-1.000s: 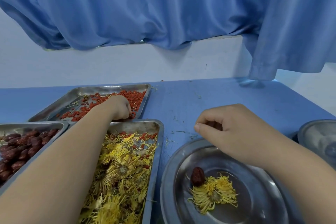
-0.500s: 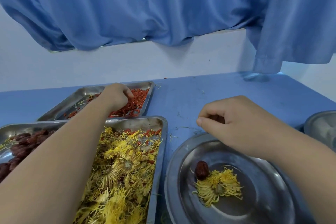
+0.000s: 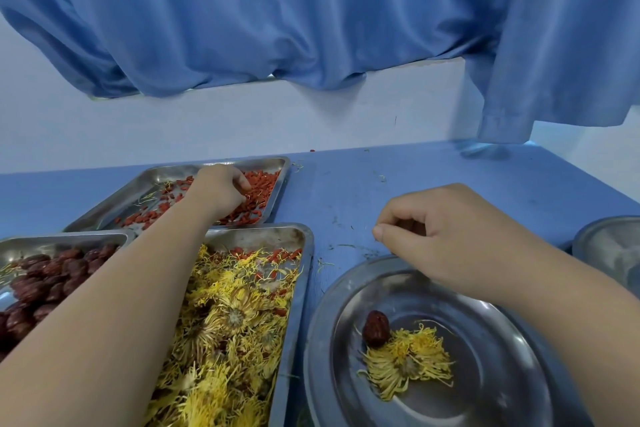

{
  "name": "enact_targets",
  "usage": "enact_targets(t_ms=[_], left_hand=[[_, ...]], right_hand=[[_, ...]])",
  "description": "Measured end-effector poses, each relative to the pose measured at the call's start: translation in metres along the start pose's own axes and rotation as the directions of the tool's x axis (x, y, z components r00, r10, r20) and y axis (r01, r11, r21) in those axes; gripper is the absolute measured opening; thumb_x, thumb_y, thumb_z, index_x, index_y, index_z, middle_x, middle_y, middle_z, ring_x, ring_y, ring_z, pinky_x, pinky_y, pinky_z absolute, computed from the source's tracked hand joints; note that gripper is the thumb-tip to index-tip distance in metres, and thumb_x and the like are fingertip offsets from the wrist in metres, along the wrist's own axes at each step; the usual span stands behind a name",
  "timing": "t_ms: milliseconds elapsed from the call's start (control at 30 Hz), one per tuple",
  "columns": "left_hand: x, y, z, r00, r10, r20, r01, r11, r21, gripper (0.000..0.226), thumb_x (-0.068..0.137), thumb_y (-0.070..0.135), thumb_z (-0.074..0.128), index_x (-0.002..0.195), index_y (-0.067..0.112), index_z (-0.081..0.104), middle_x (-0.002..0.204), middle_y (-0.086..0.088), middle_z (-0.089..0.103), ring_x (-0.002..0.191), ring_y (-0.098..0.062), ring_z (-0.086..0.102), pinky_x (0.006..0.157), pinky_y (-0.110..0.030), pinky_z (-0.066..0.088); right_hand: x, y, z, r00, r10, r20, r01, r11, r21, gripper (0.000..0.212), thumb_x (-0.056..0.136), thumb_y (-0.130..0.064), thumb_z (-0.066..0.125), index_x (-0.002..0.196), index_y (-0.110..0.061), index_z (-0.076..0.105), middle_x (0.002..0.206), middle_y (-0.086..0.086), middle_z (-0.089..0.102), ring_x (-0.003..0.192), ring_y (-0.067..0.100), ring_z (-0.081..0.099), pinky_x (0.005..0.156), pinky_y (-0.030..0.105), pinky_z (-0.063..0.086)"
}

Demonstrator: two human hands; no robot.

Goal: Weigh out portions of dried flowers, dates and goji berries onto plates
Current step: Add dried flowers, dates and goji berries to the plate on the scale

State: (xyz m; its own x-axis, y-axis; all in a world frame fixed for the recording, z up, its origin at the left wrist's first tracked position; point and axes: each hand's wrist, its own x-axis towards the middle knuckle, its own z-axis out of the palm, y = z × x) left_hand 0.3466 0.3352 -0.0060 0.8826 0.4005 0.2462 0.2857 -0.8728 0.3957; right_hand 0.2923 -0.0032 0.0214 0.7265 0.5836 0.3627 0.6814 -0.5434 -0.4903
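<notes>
Left hand (image 3: 218,189) reaches across to far tray (image 3: 166,172), fingers (image 3: 239,180) curled down among goji berries (image 3: 259,191); tips hidden, cannot tell if any held. Right hand (image 3: 446,239) hovers over far rim of plate (image 3: 485,378), fingers loosely curled, nothing seen in it. On plate: date (image 3: 375,328) touching flower (image 3: 405,360). Left tray (image 3: 69,237) holds dates (image 3: 45,274); middle tray (image 3: 306,253) holds flowers (image 3: 235,322). Second plate (image 3: 609,243) at right edge. All on blue counter (image 3: 381,191).
</notes>
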Motion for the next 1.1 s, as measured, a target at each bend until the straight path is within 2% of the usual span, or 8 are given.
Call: enact_targets(t_ms=[300, 400, 467, 600, 700, 800, 967, 1100], left_hand=[[-0.012, -0.001, -0.006, 1.0, 0.009, -0.021, -0.011, 0.995, -0.095, 0.026, 0.085, -0.003, 0.066, 0.078, 0.022, 0.067, 0.101, -0.005, 0.069, 0.092, -0.022, 0.062, 0.08, -0.032, 0.05], [-0.022, 0.009, -0.013, 0.999, 0.039, -0.001, -0.039, 0.974, -0.224, 0.023, 0.085, 0.001, 0.068, 0.079, 0.023, 0.067, 0.092, -0.004, 0.069, 0.081, -0.018, 0.066, 0.077, -0.033, 0.056], [-0.032, 0.022, -0.018, 0.997, 0.076, 0.028, -0.063, 0.943, -0.325, 0.018, 0.085, 0.002, 0.069, 0.083, 0.019, 0.069, 0.085, -0.002, 0.07, 0.069, -0.012, 0.068, 0.066, -0.023, 0.056], [-0.06, 0.061, -0.022, 0.976, 0.154, 0.154, -0.032, 0.801, -0.598, 0.016, 0.086, -0.009, 0.064, 0.085, 0.007, 0.068, 0.08, -0.01, 0.07, 0.057, -0.008, 0.067, 0.056, -0.018, 0.055], [-0.087, 0.093, -0.019, 0.936, 0.254, 0.244, -0.019, 0.728, -0.685, 0.015, 0.085, -0.011, 0.063, 0.086, 0.004, 0.067, 0.077, -0.004, 0.074, 0.066, -0.014, 0.069, 0.061, -0.023, 0.057], [-0.118, 0.123, -0.017, 0.863, 0.381, 0.332, -0.084, 0.757, -0.648, 0.01, 0.086, -0.005, 0.066, 0.091, 0.003, 0.069, 0.078, 0.002, 0.075, 0.069, -0.017, 0.069, 0.066, -0.024, 0.055], [-0.153, 0.162, -0.006, 0.714, 0.518, 0.471, -0.198, 0.794, -0.575, 0.017, 0.087, -0.009, 0.061, 0.093, 0.004, 0.071, 0.069, 0.007, 0.073, 0.064, -0.008, 0.066, 0.068, -0.018, 0.054], [-0.16, 0.169, -0.005, 0.667, 0.52, 0.533, -0.199, 0.814, -0.545, 0.024, 0.089, -0.01, 0.058, 0.103, 0.006, 0.069, 0.093, -0.002, 0.074, 0.074, 0.006, 0.066, 0.069, -0.011, 0.05]], right_hand=[[0.0, 0.001, -0.001, 1.0, 0.014, -0.01, -0.014, 1.0, 0.01, 0.024, 0.084, -0.041, 0.053, 0.069, -0.024, 0.063, 0.067, -0.015, 0.06, 0.057, 0.006, 0.052, 0.054, 0.022, 0.042], [0.0, 0.002, -0.006, 0.999, 0.028, -0.027, -0.027, 0.999, 0.029, 0.023, 0.085, -0.037, 0.056, 0.068, -0.024, 0.064, 0.07, -0.017, 0.062, 0.06, 0.002, 0.053, 0.057, 0.017, 0.042], [-0.001, 0.003, -0.012, 0.998, 0.047, -0.04, -0.045, 0.998, 0.053, 0.022, 0.085, -0.036, 0.058, 0.068, -0.025, 0.065, 0.072, -0.016, 0.063, 0.064, 0.001, 0.056, 0.06, 0.015, 0.043], [-0.003, 0.005, -0.026, 0.995, 0.083, -0.063, -0.078, 0.994, 0.08, 0.021, 0.085, -0.037, 0.057, 0.072, -0.024, 0.067, 0.074, -0.01, 0.067, 0.069, 0.006, 0.062, 0.065, 0.022, 0.05], [-0.003, 0.007, -0.035, 0.991, 0.093, -0.095, -0.085, 0.992, 0.089, 0.021, 0.085, -0.035, 0.057, 0.073, -0.023, 0.069, 0.072, -0.012, 0.067, 0.068, 0.008, 0.063, 0.058, 0.018, 0.048], [-0.005, 0.01, -0.044, 0.985, 0.108, -0.136, -0.092, 0.989, 0.119, 0.02, 0.085, -0.033, 0.059, 0.071, -0.022, 0.069, 0.071, -0.01, 0.069, 0.062, 0.009, 0.064, 0.045, 0.009, 0.042], [-0.007, 0.008, -0.051, 0.984, 0.11, -0.139, -0.091, 0.986, 0.137, 0.02, 0.086, -0.031, 0.059, 0.072, -0.021, 0.069, 0.068, -0.007, 0.069, 0.06, 0.008, 0.065, 0.05, 0.016, 0.045], [-0.011, 0.005, -0.059, 0.985, 0.121, -0.121, -0.104, 0.985, 0.136, 0.02, 0.086, -0.032, 0.059, 0.073, -0.02, 0.069, 0.069, -0.006, 0.07, 0.061, 0.007, 0.066, 0.051, 0.018, 0.048]])
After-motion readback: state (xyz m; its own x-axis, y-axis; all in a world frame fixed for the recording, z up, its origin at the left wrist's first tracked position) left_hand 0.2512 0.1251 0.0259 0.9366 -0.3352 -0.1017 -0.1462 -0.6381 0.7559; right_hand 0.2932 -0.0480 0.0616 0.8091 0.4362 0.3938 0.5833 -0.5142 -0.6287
